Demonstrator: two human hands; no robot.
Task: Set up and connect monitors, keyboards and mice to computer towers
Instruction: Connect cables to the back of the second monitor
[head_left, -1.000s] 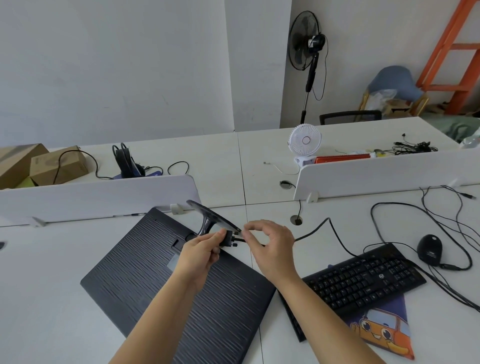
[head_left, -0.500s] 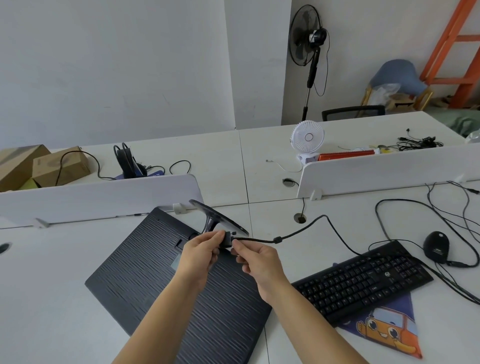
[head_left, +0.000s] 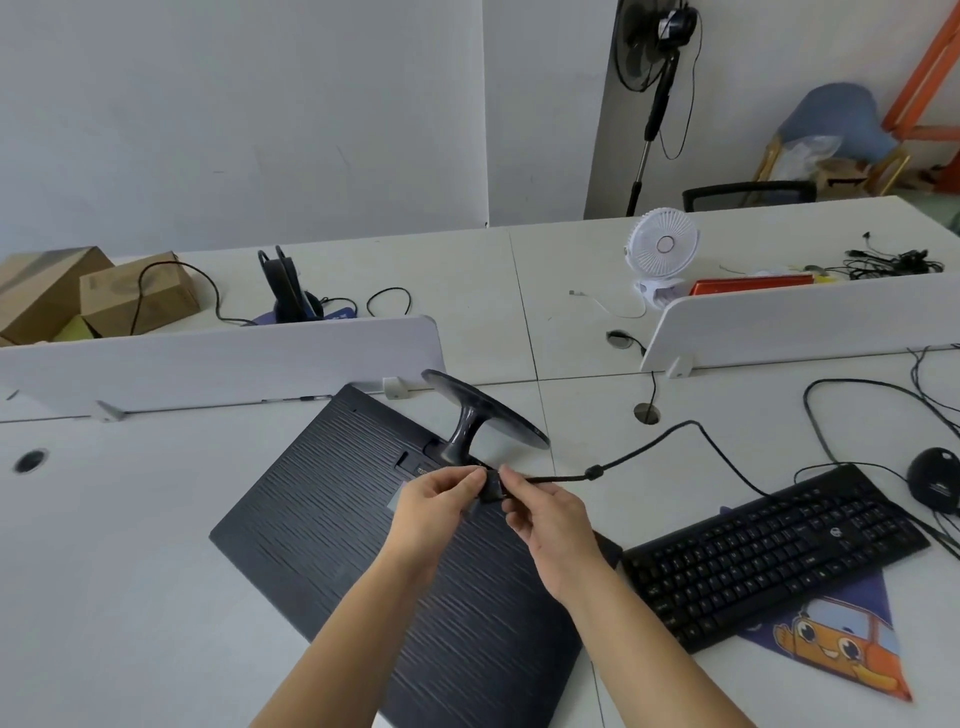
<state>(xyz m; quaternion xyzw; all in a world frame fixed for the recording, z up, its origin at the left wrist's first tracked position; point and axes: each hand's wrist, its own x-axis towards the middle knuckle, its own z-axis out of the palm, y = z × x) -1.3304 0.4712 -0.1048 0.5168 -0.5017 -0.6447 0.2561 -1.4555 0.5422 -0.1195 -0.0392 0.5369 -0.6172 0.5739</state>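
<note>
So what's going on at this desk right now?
A person is working on a monitor that lies face down on the desk, with its stand sticking up. Both hands, left and right, pinch a black plug just above the monitor's back, near the foot of the stand. Its cable trails off to the right. It does not look plugged in yet. A keyboard and a mouse lie to the right, untouched.

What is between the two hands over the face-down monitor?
In the head view, a black cable connector, pinched by the left hand and the right hand; its cable trails right.
</note>
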